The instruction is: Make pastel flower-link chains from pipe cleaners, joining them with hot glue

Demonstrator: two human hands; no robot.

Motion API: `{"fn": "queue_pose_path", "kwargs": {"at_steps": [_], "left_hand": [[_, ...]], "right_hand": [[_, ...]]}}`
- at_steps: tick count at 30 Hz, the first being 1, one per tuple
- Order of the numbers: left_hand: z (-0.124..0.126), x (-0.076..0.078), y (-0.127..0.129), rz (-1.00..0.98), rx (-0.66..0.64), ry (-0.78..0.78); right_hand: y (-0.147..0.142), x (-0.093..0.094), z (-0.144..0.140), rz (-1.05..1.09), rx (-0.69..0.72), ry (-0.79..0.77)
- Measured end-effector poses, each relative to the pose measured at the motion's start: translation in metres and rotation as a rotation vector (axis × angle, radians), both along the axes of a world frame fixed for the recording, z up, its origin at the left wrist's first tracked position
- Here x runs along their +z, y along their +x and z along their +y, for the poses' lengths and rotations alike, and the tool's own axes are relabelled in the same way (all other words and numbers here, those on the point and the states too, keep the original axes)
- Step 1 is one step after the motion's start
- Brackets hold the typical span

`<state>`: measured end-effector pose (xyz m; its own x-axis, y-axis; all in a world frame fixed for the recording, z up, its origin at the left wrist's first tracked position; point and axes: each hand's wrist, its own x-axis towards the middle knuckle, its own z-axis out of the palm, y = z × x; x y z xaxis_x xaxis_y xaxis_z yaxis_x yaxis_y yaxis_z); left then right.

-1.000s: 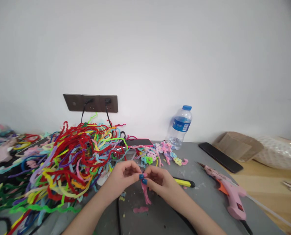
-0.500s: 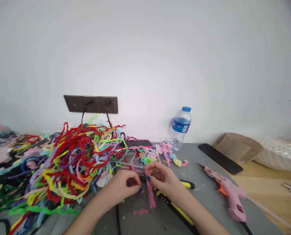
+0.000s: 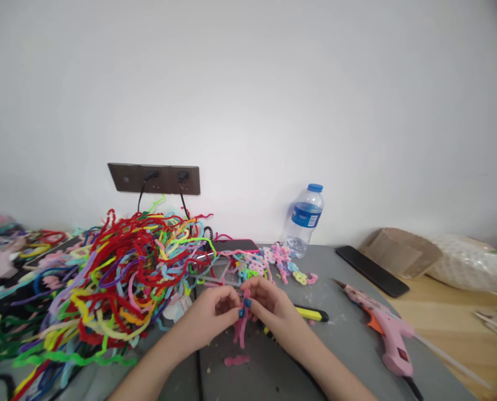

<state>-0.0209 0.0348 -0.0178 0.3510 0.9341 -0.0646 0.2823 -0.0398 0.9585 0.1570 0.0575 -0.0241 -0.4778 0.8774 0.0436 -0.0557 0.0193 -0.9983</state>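
Head view: two bare hands pinching one pink pipe cleaner over a grey table.

Left hand (image 3: 215, 313) curled nearly closed, fingertips pinched on the top of the pink pipe cleaner (image 3: 240, 328); right hand (image 3: 271, 305) likewise curled, thumb and forefinger gripping the same piece, the two hands touching. The pipe cleaner hangs folded from the fingers, just above the grey table (image 3: 348, 340). Short pink offcut (image 3: 237, 361) lies on the table just below. Large tangle of coloured pipe cleaners (image 3: 118, 278) to the left; yellow utility knife (image 3: 310, 314) beside the right hand; pink glue gun (image 3: 384, 334) farther right; water bottle (image 3: 303, 223) by the wall; black phone (image 3: 371, 271) near it.
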Motion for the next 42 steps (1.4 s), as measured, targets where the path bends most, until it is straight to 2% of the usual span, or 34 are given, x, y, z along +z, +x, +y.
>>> {"fn": "queue_pose_path", "kwargs": {"at_steps": [8, 13, 15, 17, 19, 21, 24, 27, 29, 32, 35, 37, 39, 42], "left_hand": [[-0.001, 0.005, -0.002, -0.127, -0.05, -0.177], [-0.002, 0.005, -0.002, -0.136, -0.082, -0.181], [-0.001, 0.005, -0.002, -0.159, -0.041, -0.146], [0.001, 0.004, -0.003, -0.185, 0.018, -0.099], [0.004, 0.003, -0.004, -0.203, 0.073, -0.056], [0.006, 0.003, -0.005, -0.198, 0.131, -0.02], [0.007, 0.004, -0.007, -0.144, 0.217, 0.069], [0.006, 0.007, -0.008, -0.114, 0.256, 0.169], [0.006, 0.007, -0.008, -0.125, 0.272, 0.182], [0.005, 0.009, -0.008, -0.261, 0.309, 0.052], [0.003, 0.015, -0.008, -0.578, 0.324, -0.135], [0.002, 0.022, -0.01, -0.764, 0.291, -0.205], [0.001, 0.028, -0.012, -0.869, 0.247, -0.258], [0.0, 0.03, -0.013, -0.897, 0.23, -0.258]], "right_hand": [[0.007, 0.007, -0.001, 0.014, 0.064, -0.196], [0.01, 0.005, 0.003, -0.063, 0.065, -0.05], [0.016, 0.006, 0.005, -0.202, 0.005, 0.086], [0.025, 0.009, 0.005, -0.47, -0.114, 0.279], [0.034, 0.014, 0.002, -0.749, -0.164, 0.434], [0.038, 0.017, -0.003, -0.933, -0.102, 0.457], [0.036, 0.018, -0.009, -1.163, -0.023, 0.409], [0.031, 0.016, -0.01, -1.261, -0.008, 0.401], [0.029, 0.016, -0.008, -1.246, 0.003, 0.406], [0.033, 0.019, -0.006, -1.138, -0.006, 0.398], [0.041, 0.028, -0.004, -0.934, -0.044, 0.366], [0.047, 0.033, -0.002, -0.797, -0.092, 0.33], [0.05, 0.037, 0.002, -0.643, -0.163, 0.284], [0.052, 0.04, 0.007, -0.399, -0.239, 0.26]]}}
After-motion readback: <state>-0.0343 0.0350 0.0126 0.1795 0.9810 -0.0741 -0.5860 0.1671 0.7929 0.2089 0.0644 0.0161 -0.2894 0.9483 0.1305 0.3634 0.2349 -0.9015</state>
